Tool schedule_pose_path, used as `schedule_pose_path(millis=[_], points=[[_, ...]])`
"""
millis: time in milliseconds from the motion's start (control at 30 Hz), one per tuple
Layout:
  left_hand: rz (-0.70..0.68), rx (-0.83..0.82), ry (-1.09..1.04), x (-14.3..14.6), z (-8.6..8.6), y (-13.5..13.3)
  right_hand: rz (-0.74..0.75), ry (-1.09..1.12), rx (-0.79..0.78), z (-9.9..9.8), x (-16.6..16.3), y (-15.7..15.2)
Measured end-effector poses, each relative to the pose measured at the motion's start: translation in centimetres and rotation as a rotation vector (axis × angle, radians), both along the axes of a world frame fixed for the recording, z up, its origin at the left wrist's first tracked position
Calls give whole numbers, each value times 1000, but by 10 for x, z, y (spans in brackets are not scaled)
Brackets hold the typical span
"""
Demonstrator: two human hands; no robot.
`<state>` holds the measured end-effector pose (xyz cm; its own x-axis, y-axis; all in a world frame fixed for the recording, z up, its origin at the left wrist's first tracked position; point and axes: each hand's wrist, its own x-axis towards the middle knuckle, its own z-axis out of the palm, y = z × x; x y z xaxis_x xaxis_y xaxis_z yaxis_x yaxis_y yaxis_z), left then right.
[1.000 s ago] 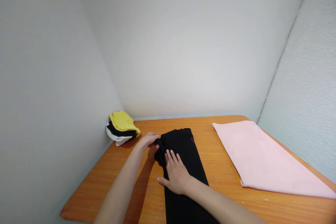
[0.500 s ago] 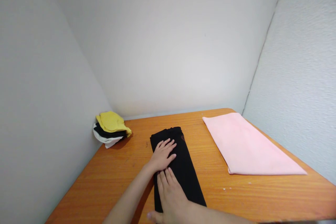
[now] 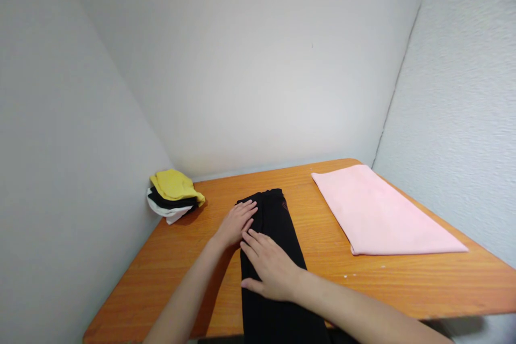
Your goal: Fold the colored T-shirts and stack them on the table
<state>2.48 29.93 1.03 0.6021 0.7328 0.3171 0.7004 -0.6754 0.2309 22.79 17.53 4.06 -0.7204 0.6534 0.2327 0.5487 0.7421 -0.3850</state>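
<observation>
A pair of black pants (image 3: 278, 236), folded lengthwise into a long strip, lies on the table with its gathered waistband at the far end. A small red mark shows near the waistband's right side. My left hand (image 3: 237, 220) rests on the pants' upper left edge, fingers stretched out and thumb apart. Just nearer to me, my right hand (image 3: 270, 266) lies flat across the black cloth with its fingers extended to the left and the thumb spread. The near end of the pants runs out of view past the table's front edge.
On the right of the wooden table (image 3: 193, 263) lies a flat, folded pink cloth (image 3: 382, 215). A small pile of yellow, black and white cloth items (image 3: 175, 191) sits at the back left, against the wall (image 3: 258, 64). Walls close in the left, back and right sides.
My left hand has shifted left to the edge of the pants. My right hand has slid away from me and turned more sideways. The camera view has tilted slightly, showing the table's front edge.
</observation>
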Motion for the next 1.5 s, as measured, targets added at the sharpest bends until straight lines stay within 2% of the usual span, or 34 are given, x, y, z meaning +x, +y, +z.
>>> schedule_pose_path(millis=[100,233,333,433,500,567,633,733,833,933,1067,1167,1267,1367,1433,1500], points=[[-1,42,125,2,-9,0,37,-67,-65,-17,-4,10],[30,120,297,5,-16,6,20,-85,-151,-30,-6,-7],[20,119,313,7,-11,10,34,-96,-196,-22,-2,-31],[2,111,306,10,3,2,181,-90,-256,-1,19,-55],[-13,110,282,8,15,-17,323,-81,-342,14,45,-68],[-50,74,239,3,25,-46,353,-91,-411,25,76,-76],[-118,-22,212,-4,31,-80,225,-112,-387,30,106,-76],[-235,-215,233,-10,31,-127,27,-166,-269,20,135,-66],[-238,-305,235,-5,26,-157,-12,-237,-220,0,139,-58],[-130,-266,224,4,14,-177,-49,-271,-155,-15,134,-62],[-101,-171,167,6,-16,-205,26,-181,-61,-15,137,-79],[-131,-137,-8,3,-39,-225,68,-26,-81,-10,142,-89],[62,-235,-312,10,-43,-234,-21,193,-201,-9,139,-89],[381,-390,-607,30,-23,-225,-276,351,-329,-12,123,-75],[563,-459,-666,44,-7,-210,-490,320,-303,-16,109,-60],[713,-467,-571,53,6,-193,-689,167,-186,-23,97,-46]])
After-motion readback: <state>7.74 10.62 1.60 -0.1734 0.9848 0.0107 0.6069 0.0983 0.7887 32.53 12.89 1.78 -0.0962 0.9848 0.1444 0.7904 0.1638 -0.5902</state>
